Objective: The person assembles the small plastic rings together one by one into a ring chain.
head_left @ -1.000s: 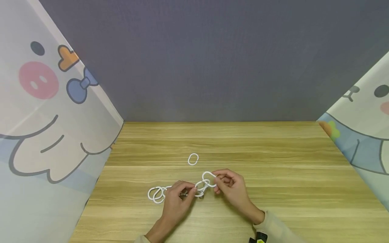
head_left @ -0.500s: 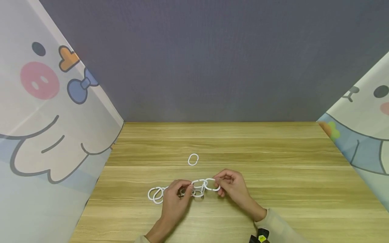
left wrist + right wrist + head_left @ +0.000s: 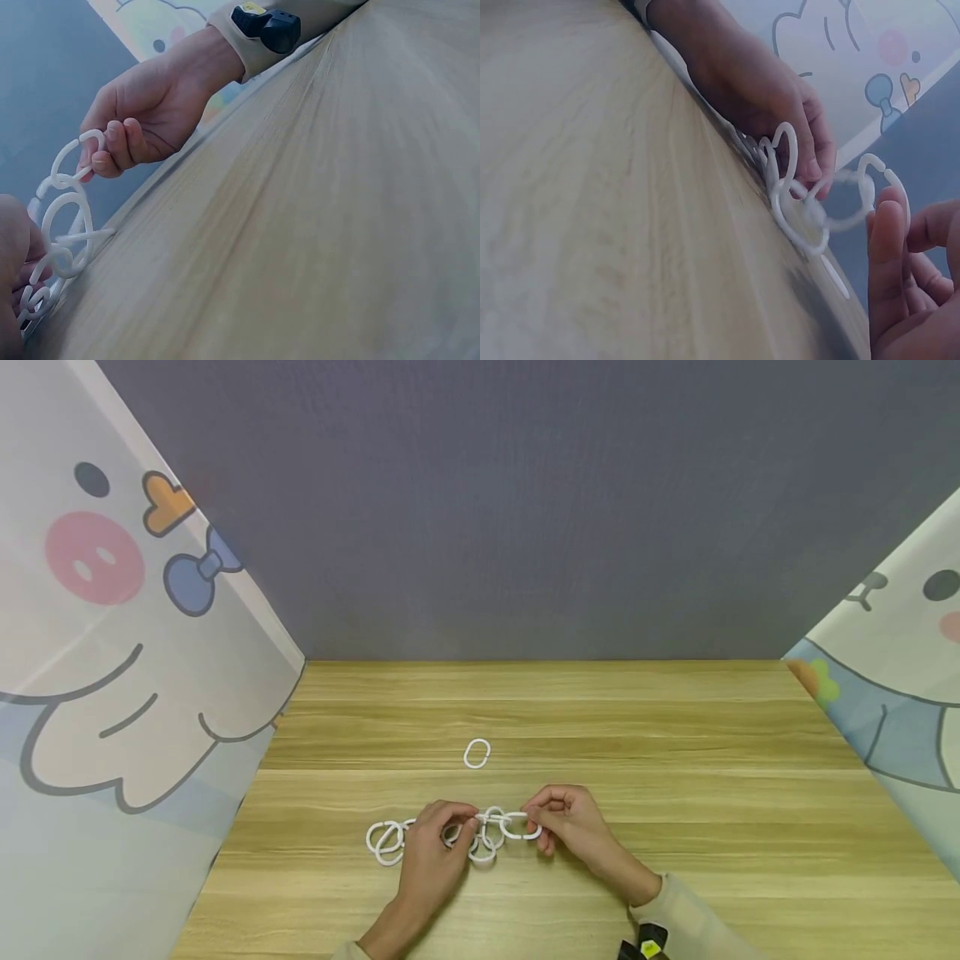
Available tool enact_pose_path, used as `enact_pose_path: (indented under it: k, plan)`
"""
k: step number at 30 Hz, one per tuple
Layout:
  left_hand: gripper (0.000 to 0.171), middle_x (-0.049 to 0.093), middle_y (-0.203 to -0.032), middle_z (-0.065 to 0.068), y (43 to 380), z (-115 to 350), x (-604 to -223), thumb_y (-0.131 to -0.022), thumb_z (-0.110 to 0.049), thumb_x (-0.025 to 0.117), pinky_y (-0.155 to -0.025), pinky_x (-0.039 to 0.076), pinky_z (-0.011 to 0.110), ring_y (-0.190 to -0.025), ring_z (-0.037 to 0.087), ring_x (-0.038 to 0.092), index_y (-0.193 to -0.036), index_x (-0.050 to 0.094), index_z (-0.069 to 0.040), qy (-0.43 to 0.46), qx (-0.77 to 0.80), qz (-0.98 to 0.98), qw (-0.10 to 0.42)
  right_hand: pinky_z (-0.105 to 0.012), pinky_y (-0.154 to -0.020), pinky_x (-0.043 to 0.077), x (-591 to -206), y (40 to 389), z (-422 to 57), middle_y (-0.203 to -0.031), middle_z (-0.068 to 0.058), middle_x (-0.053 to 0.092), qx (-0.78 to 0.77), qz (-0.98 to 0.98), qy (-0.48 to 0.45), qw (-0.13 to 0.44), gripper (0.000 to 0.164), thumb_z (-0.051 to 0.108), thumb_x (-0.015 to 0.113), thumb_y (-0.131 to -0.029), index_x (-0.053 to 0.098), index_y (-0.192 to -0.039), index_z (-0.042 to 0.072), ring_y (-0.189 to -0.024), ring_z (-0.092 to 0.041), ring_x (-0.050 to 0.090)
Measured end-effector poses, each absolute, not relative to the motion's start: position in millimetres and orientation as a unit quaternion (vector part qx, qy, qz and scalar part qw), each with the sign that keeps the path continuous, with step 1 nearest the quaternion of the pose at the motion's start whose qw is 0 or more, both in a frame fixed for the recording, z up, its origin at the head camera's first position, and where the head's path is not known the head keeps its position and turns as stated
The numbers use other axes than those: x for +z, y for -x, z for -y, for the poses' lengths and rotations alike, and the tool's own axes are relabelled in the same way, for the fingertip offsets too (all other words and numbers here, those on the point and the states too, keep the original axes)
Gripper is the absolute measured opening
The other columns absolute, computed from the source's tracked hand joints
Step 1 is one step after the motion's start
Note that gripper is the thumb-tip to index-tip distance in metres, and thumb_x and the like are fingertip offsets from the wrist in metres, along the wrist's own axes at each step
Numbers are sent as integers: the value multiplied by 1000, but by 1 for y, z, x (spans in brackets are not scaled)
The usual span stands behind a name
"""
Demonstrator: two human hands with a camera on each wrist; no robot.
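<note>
White plastic oval chain links, joined in a string, run between both hands in the head view. My left hand (image 3: pixel 435 852) pinches one of the linked rings between thumb and index finger. At the string's right end, my right hand (image 3: pixel 573 822) pinches the end link (image 3: pixel 520 838). Several links dangle in a cluster beside the left fingertips, among them a lower ring (image 3: pixel 482 860). More rings (image 3: pixel 369 839) lie on the table left of the left hand, which hides part of the string. The right wrist view shows the end link (image 3: pixel 906 196) at the right thumb.
One separate white link (image 3: pixel 466 755) lies on the wooden table (image 3: pixel 675 735), beyond the hands. A dark grey panel (image 3: pixel 525 527) stands behind the table. Cartoon-printed panels flank it at left (image 3: pixel 247 610) and right (image 3: pixel 900 610).
The end link has swung from tilted up to lying nearly level as the right hand moved slightly. Linked rings beside the left fingers have shifted, one hanging lower. The separate link stays put.
</note>
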State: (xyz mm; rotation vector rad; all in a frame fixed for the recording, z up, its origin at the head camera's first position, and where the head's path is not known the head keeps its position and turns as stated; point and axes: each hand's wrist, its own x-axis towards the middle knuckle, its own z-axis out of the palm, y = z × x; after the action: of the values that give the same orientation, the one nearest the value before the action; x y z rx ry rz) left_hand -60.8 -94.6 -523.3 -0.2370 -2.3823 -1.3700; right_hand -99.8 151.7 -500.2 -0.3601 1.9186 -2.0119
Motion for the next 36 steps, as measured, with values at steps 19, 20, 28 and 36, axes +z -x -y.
enact_pose_path:
  k: [19, 20, 28, 36]
  plan:
    - [35, 75, -104, -6, 59, 96, -525, -82, 4, 94, -71, 62, 26, -88, 14, 74, -109, 82, -14, 229, -516, 802, 196, -18, -50, 55, -496, 96, -149, -77, -1, 73, -698, -678, 134, 189, 22, -1, 67, -103, 68, -107, -23, -54, -4, 65]
    - [35, 76, -104, -7, 59, 96, -525, -82, 2, 95, -72, 62, 26, -89, 14, 74, -109, 82, -15, 234, -515, 801, 197, -18, -49, 55, -496, 96, -149, -77, -2, 73, -698, -677, 136, 190, 22, -1, 67, -103, 68, -107, -23, -54, -4, 65]
    - [32, 77, -103, -8, 58, 95, -524, -83, 1, 94, -80, 60, 22, -91, 9, 73, -107, 84, -18, 262, -513, 794, 196, -19, -50, 55, -497, 94, -146, -81, -12, 74, -697, -674, 140, 198, 22, -1, 66, -105, 68, -108, -22, -55, -5, 65]
    - [23, 80, -98, -5, 58, 96, -524, -89, -5, 91, -71, 59, 19, -86, 4, 71, -105, 82, -18, 248, -500, 807, 194, -20, -51, 56, -500, 94, -145, -82, -17, 74, -700, -672, 146, 195, 26, 4, 63, -111, 64, -114, -22, -58, -7, 67]
